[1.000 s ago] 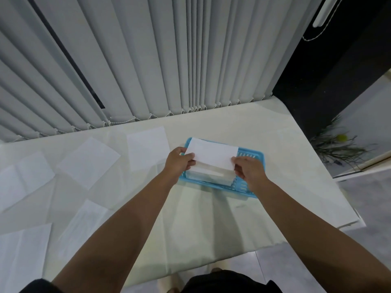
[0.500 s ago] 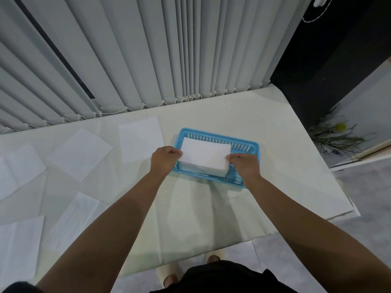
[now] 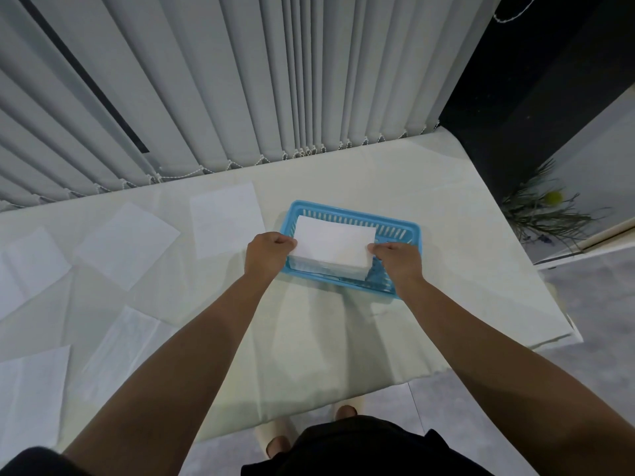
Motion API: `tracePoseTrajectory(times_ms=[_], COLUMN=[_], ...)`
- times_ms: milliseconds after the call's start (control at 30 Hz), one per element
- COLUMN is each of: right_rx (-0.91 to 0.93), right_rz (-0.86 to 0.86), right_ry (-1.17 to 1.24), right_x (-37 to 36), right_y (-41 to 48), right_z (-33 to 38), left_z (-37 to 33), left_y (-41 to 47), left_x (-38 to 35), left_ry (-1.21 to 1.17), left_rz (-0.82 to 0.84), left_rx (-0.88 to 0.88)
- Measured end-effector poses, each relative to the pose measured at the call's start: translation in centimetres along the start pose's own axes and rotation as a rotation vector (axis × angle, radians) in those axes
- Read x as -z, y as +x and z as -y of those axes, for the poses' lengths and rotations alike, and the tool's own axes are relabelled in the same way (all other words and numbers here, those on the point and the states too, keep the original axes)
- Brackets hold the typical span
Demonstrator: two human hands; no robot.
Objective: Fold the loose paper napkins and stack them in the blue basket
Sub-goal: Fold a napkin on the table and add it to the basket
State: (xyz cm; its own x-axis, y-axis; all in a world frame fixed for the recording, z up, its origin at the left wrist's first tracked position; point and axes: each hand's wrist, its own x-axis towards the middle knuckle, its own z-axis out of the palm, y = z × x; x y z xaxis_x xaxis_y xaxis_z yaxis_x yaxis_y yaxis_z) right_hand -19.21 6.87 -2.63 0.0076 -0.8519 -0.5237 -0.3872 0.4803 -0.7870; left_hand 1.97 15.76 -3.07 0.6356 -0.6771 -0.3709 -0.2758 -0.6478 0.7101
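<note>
Pinching napkin (image 3: pixel 331 243) edges, left hand (image 3: pixel 266 252), right hand (image 3: pixel 400 258) (over basket (image 3: pixel 347 213))

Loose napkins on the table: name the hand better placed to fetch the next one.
Left, I'd say. The left hand is beside the nearest loose napkin; every visible loose sheet lies left of the blue basket. The right hand pinches the folded napkin at the basket's right end.

A pale cream, cloth-covered rectangular worktop (image 3: pixel 378 176) carries a light blue slotted plastic basket (image 3: pixel 357 215) right of its middle. Left of the basket, flat white paper napkins lie spread out, unfolded: one napkin (image 3: pixel 225 223) just beside it, another napkin (image 3: pixel 127 243) further left, others toward the left and front edges.
</note>
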Motion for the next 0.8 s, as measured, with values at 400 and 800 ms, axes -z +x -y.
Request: tracePoseTrajectory(times_ms=[400, 800], right_rx=[0.005, 0.015], right_rz=[-0.008, -0.007], right_ry=[-0.045, -0.055], right_x=[-0.3, -0.2], right_y=[0.4, 0.2], right_z=[-0.6, -1.3], left_z=[0.2, 0.2], left_y=[0.0, -0.2], left_x=[-0.2, -0.7], left_ry=[0.026, 0.254], left_rz=[-0.015, -0.073], left_rx=[0.003, -0.101])
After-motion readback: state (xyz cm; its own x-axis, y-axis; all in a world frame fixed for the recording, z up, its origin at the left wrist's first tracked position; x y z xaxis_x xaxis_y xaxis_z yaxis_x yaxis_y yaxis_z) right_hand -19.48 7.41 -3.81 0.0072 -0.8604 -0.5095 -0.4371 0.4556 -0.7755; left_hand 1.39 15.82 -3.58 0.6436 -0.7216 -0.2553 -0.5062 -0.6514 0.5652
